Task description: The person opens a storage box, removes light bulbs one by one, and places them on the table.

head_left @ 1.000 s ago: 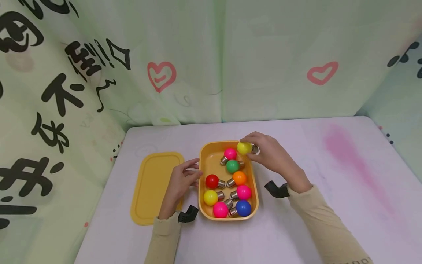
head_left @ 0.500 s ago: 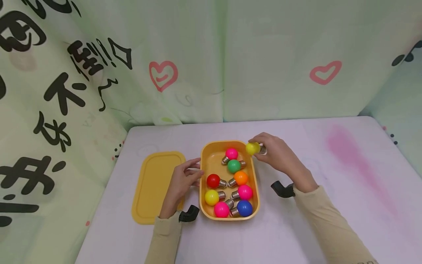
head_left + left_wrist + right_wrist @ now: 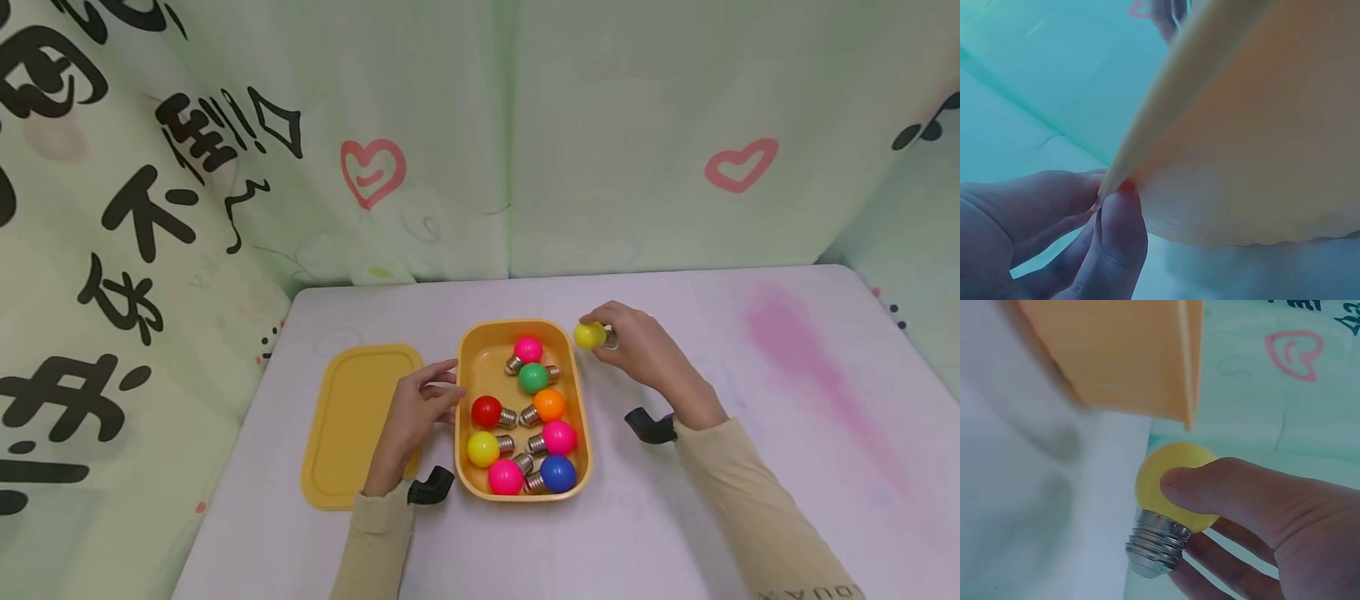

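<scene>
A yellow light bulb (image 3: 589, 336) with a silver screw base is pinched by my right hand (image 3: 633, 350), just right of the orange tray's far right corner. In the right wrist view the thumb presses on the round glass of the bulb (image 3: 1175, 456). My left hand (image 3: 408, 421) pinches the left rim of the tray (image 3: 460, 475) between thumb and fingers; the left wrist view shows this grip on the rim (image 3: 1147, 125). Inside the tray lie several coloured bulbs, among them a red bulb (image 3: 486, 412), a green bulb (image 3: 533, 378), an orange bulb (image 3: 551, 406) and a blue bulb (image 3: 558, 474).
A flat yellow lid (image 3: 352, 417) lies on the table left of the tray, partly under the left arm. The table (image 3: 712, 358) has a pale cloth with a pink stain at right. Printed curtains (image 3: 600, 167) hang behind and at the left.
My right hand has carried the yellow bulb rightward, from over the tray's far right corner to outside its rim. My left hand keeps its grip on the tray.
</scene>
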The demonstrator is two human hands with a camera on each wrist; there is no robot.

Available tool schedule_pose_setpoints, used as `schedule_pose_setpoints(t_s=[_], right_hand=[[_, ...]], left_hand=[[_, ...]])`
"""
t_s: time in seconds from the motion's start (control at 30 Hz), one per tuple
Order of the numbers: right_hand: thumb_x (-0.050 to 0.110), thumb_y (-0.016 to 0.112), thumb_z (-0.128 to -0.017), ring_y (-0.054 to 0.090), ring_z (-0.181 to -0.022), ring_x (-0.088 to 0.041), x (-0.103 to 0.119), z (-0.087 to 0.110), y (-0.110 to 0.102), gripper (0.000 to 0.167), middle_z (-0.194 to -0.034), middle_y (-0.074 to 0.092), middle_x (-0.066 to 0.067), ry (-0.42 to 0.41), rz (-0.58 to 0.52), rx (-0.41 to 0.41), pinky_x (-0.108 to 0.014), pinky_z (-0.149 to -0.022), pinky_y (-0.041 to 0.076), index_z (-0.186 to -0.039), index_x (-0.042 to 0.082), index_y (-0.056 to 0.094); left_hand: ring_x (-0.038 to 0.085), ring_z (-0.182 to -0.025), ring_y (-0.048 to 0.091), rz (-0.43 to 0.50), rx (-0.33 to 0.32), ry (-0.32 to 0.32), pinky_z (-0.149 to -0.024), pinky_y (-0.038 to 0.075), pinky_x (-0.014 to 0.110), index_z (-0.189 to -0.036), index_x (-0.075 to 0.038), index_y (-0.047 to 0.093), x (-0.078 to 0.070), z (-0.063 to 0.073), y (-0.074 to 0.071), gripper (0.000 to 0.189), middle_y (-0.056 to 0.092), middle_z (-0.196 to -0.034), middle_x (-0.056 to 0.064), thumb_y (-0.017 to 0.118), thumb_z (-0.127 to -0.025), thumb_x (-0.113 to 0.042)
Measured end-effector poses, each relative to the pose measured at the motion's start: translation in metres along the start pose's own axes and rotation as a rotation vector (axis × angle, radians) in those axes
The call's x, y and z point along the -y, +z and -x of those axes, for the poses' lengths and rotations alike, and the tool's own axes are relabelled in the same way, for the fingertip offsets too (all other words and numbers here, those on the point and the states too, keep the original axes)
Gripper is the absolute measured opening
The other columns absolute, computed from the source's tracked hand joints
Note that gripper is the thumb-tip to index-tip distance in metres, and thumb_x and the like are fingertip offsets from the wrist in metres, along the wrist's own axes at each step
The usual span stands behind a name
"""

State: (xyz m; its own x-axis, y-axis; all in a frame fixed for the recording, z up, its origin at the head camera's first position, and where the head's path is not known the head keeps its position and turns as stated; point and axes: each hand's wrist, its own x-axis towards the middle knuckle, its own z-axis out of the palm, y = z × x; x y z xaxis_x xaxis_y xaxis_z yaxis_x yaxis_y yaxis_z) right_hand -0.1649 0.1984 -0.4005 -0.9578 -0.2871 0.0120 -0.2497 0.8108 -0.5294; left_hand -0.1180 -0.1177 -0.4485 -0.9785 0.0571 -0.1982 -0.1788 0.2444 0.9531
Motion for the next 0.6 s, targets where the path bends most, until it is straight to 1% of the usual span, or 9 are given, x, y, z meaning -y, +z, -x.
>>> schedule_pose_setpoints(t_s=[0.17,0.47,0.6], right_hand=[[0.0,0.071,-0.086,0.058,-0.114,-0.039,-0.008,-0.005,0.007,0.038,-0.126,0.062,-0.021,0.038,0.007,0.027,-0.055,-0.099,0.05,-0.124,-0.002,0.064],[-0.001,0.072,-0.086,0.056,-0.119,-0.041,-0.02,-0.009,0.02,0.04,-0.129,0.061,-0.021,0.038,0.016,0.07,-0.057,-0.103,0.046,-0.126,-0.002,0.063],[-0.001,0.071,-0.087,0.055,-0.121,-0.042,-0.023,-0.01,0.023,0.04,-0.129,0.061,-0.023,0.028,0.011,0.067,-0.058,-0.104,0.044,-0.126,-0.003,0.062]], left_hand=[[0.02,-0.086,0.068,0.003,0.01,0.003,-0.067,0.061,0.029,-0.137,-0.011,0.06,0.003,-0.001,0.0,0.048,0.064,-0.117,0.014,0.072,-0.09,-0.01],[0.019,-0.085,0.068,-0.009,0.007,0.009,-0.067,0.061,0.029,-0.137,-0.012,0.06,0.002,0.0,0.0,0.048,0.064,-0.116,0.014,0.072,-0.091,-0.01],[0.02,-0.085,0.068,-0.009,0.004,0.01,-0.067,0.061,0.029,-0.137,-0.012,0.06,0.001,-0.001,0.0,0.048,0.064,-0.116,0.014,0.072,-0.09,-0.01]])
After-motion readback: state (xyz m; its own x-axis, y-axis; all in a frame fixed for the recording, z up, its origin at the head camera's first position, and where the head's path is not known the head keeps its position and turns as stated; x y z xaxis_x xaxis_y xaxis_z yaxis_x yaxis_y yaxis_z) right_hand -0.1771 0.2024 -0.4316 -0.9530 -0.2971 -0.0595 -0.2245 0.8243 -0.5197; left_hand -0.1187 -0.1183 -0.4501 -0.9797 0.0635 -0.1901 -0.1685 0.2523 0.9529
